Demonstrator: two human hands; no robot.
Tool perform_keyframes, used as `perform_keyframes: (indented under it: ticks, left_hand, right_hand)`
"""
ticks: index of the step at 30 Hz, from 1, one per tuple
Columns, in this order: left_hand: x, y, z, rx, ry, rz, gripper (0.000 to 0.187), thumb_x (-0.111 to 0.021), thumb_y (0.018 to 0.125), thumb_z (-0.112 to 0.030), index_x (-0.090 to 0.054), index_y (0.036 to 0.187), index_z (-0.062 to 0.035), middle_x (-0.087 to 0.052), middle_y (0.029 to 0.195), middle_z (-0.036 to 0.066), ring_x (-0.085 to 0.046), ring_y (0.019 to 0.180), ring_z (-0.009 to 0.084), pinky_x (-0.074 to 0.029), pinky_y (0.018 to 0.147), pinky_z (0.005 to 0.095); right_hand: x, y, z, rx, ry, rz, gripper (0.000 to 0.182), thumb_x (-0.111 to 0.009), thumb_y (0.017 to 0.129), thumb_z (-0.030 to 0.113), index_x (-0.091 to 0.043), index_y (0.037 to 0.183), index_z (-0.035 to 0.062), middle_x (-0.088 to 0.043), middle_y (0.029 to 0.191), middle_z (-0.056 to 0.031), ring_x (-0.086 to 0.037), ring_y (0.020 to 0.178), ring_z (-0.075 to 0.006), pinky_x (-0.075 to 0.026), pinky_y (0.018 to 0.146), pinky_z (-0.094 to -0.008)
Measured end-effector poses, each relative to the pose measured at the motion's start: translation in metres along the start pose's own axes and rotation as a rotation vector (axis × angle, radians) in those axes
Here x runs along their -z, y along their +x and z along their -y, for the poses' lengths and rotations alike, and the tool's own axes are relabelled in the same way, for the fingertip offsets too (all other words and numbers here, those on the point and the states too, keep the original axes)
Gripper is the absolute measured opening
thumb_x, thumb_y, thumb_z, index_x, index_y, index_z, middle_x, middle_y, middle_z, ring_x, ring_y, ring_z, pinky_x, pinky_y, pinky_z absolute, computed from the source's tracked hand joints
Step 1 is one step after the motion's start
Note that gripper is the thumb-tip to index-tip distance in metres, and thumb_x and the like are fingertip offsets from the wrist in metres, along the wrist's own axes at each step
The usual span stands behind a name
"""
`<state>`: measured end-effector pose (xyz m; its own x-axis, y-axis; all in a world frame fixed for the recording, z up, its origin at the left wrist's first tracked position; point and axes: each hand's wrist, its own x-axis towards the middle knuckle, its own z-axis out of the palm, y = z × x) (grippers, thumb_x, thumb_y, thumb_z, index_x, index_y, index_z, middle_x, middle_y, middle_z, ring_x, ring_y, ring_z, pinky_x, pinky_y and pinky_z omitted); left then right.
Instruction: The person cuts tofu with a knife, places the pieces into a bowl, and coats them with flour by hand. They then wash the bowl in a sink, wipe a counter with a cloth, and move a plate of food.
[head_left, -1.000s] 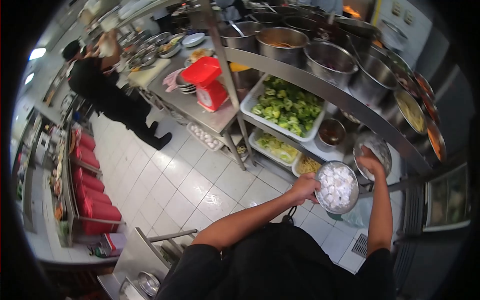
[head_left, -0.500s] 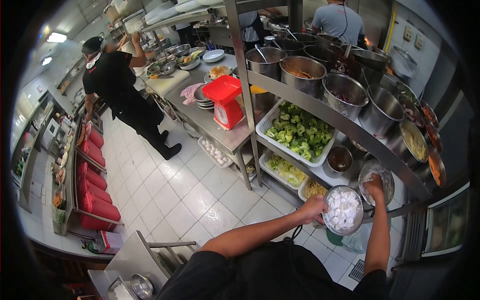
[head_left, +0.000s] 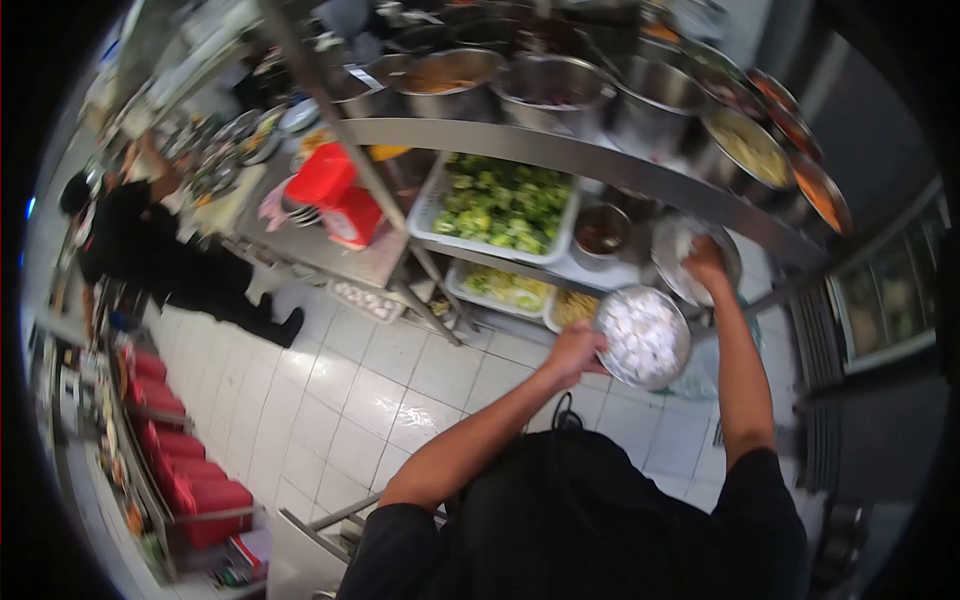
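Note:
My left hand grips the rim of a round metal bowl heaped with white, powdery-looking chunks. Just beyond it, my right hand reaches into a second metal bowl on the shelf. That bowl has something whitish inside; the fingers of my right hand are down in it, and what they hold is hidden. A small metal pot with dark contents stands to the left of the second bowl.
A metal shelf carries several pots above a white basket of broccoli. Below is a tray of pale cut vegetables. A red scale stands on a steel table. A co-worker in black is at the left, near red bins.
The view has turned, so the shelf and co-worker appear further left. My left hand still holds the bowl of white chunks, and my right hand is still in the second bowl.

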<state>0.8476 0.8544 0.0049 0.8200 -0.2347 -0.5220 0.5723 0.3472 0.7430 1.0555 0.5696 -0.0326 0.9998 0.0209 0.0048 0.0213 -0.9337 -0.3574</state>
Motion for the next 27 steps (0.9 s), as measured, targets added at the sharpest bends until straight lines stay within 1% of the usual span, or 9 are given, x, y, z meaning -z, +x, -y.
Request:
perform_keyframes:
  ticks: [4, 7, 10, 12, 15, 18, 21, 23, 27]
  left_hand:
    - [0.001, 0.007, 0.004, 0.026, -0.026, 0.067, 0.026, -0.052, 0.075, 0.0, -0.051, 0.1, 0.0005, -0.06, 0.095, 0.013, -0.064, 0.079, 0.0262, -0.058, 0.066, 0.0381]
    - [-0.007, 0.0, -0.003, 0.033, -0.022, 0.07, 0.027, -0.052, 0.076, 0.0, -0.049, 0.103, 0.0, -0.058, 0.099, 0.014, -0.063, 0.083, 0.0257, -0.057, 0.069, 0.0378]
    - [-0.008, 0.0, -0.004, 0.034, -0.017, 0.076, 0.028, -0.052, 0.076, -0.001, -0.048, 0.104, 0.0001, -0.056, 0.101, 0.014, -0.061, 0.086, 0.0264, -0.057, 0.071, 0.0388]
    - [-0.007, 0.002, 0.0, 0.029, -0.033, 0.088, 0.028, -0.052, 0.076, -0.001, -0.047, 0.104, 0.0002, -0.055, 0.102, 0.015, -0.061, 0.087, 0.027, -0.056, 0.072, 0.0398]
    - [-0.003, 0.003, 0.003, 0.062, -0.07, 0.095, 0.03, -0.051, 0.076, -0.001, -0.046, 0.106, 0.0002, -0.055, 0.102, 0.014, -0.06, 0.088, 0.0278, -0.056, 0.072, 0.0412]
    - [-0.003, -0.002, 0.001, 0.064, -0.059, 0.065, 0.032, -0.05, 0.076, -0.001, -0.046, 0.107, 0.0, -0.055, 0.102, 0.015, -0.06, 0.087, 0.0275, -0.056, 0.073, 0.0416]
    - [-0.002, -0.003, 0.004, 0.009, -0.121, 0.067, 0.019, -0.051, 0.074, 0.002, -0.048, 0.093, -0.0014, -0.06, 0.093, 0.014, -0.064, 0.079, 0.0249, -0.059, 0.065, 0.0392]
    - [-0.001, -0.004, 0.005, 0.023, -0.107, 0.055, 0.02, -0.051, 0.075, 0.002, -0.048, 0.094, -0.0014, -0.059, 0.093, 0.014, -0.064, 0.079, 0.0252, -0.059, 0.065, 0.0395]
    - [0.0, -0.007, 0.004, 0.003, -0.106, 0.056, 0.02, -0.051, 0.074, 0.002, -0.047, 0.093, -0.0017, -0.059, 0.093, 0.014, -0.064, 0.078, 0.0254, -0.059, 0.064, 0.0399]
  right_hand:
    - [0.061, -0.041, 0.035, -0.072, 0.149, -0.022, 0.058, -0.068, 0.061, 0.02, -0.058, 0.114, -0.0022, -0.058, 0.116, -0.0227, -0.056, 0.107, -0.033, -0.044, 0.09, -0.0335]
    - [0.086, -0.09, 0.062, 0.014, 0.271, -0.09, 0.047, -0.068, 0.062, 0.021, -0.062, 0.104, -0.0006, -0.06, 0.109, -0.0228, -0.058, 0.103, -0.0334, -0.045, 0.089, -0.0346]
    - [0.109, -0.13, 0.094, 0.005, 0.4, 0.336, 0.042, -0.067, 0.064, 0.015, -0.062, 0.102, -0.0015, -0.059, 0.11, -0.0235, -0.058, 0.101, -0.0329, -0.046, 0.087, -0.0349]
    - [0.086, -0.155, 0.095, 0.104, 0.261, 0.163, 0.036, -0.067, 0.065, 0.01, -0.062, 0.099, -0.0014, -0.06, 0.107, -0.0237, -0.059, 0.098, -0.0341, -0.046, 0.085, -0.0362]
    - [0.078, -0.185, 0.105, 0.192, 0.027, 0.204, 0.035, -0.065, 0.066, 0.008, -0.063, 0.1, -0.0007, -0.061, 0.103, -0.0233, -0.059, 0.098, -0.0359, -0.047, 0.086, -0.0368]
    - [0.083, -0.169, 0.096, 0.089, 0.187, 0.231, 0.037, -0.064, 0.066, 0.007, -0.064, 0.103, 0.0016, -0.062, 0.102, -0.023, -0.058, 0.099, -0.0373, -0.046, 0.088, -0.0379]
    - [0.076, -0.116, 0.067, 0.123, 0.093, -0.019, 0.04, -0.063, 0.067, 0.011, -0.063, 0.106, -0.0014, -0.061, 0.106, -0.0236, -0.058, 0.1, -0.0372, -0.046, 0.09, -0.0368]
    - [0.066, -0.078, 0.052, 0.057, -0.115, 0.091, 0.047, -0.062, 0.067, 0.018, -0.061, 0.108, -0.0037, -0.06, 0.109, -0.0231, -0.058, 0.104, -0.036, -0.045, 0.091, -0.037]
    - [0.037, -0.048, 0.047, -0.054, -0.193, 0.477, 0.052, -0.06, 0.067, 0.02, -0.058, 0.112, -0.0051, -0.058, 0.115, -0.0243, -0.056, 0.109, -0.0346, -0.045, 0.091, -0.0379]
